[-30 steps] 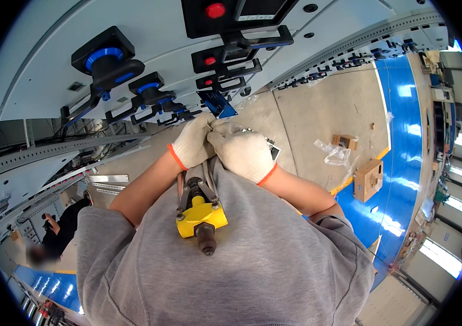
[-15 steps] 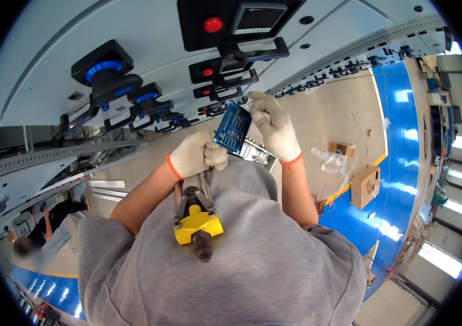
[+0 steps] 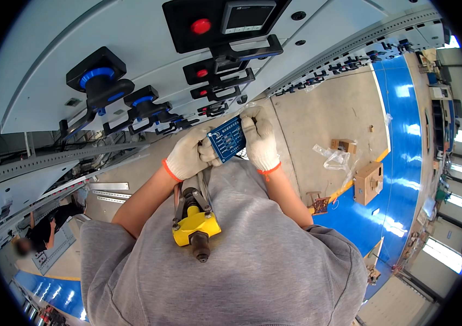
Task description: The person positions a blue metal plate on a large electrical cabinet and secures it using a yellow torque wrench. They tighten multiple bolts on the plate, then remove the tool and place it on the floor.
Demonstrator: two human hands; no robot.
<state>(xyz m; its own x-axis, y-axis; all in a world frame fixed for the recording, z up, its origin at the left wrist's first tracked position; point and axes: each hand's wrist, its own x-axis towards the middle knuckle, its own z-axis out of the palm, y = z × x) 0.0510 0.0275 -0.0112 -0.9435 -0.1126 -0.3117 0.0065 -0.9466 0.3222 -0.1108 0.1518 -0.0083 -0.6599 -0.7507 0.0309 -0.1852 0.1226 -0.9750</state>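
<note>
The left hand [image 3: 190, 154] pinched the blue plate [image 3: 227, 140] by its left edge and the right hand [image 3: 261, 139] seemingly gripped its right edge, partly hiding it, so the plate sat between them, equally near both, its length slanting up toward the right.
</note>
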